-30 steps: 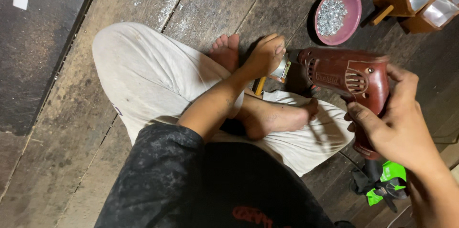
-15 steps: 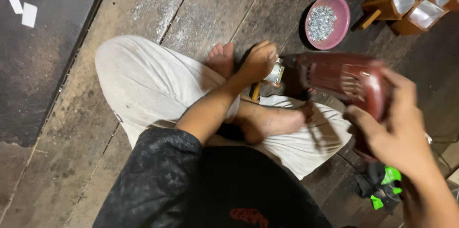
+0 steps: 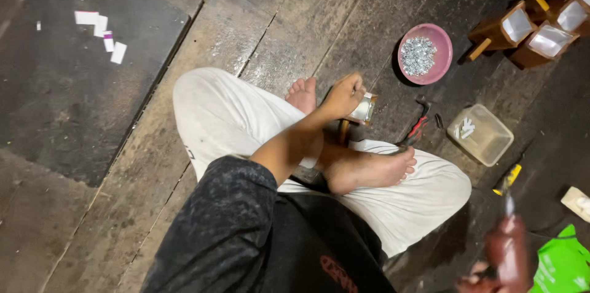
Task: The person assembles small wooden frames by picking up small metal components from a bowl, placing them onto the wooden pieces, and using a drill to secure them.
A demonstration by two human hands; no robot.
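Left hand (image 3: 345, 93), fingers clamped on small wooden box (image 3: 362, 109) with shiny face. Right hand (image 3: 485, 274) blurred, wrapped round reddish drill (image 3: 507, 250). Worn plank floor (image 3: 295, 29).

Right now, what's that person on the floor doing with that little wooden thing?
A person sits cross-legged on the wooden floor. Their left hand presses a small wooden piece with a clear panel against the floor by their feet. Their right hand, low at the edge and blurred, holds a reddish power drill away from it. A pink bowl of small metal bits sits nearby.
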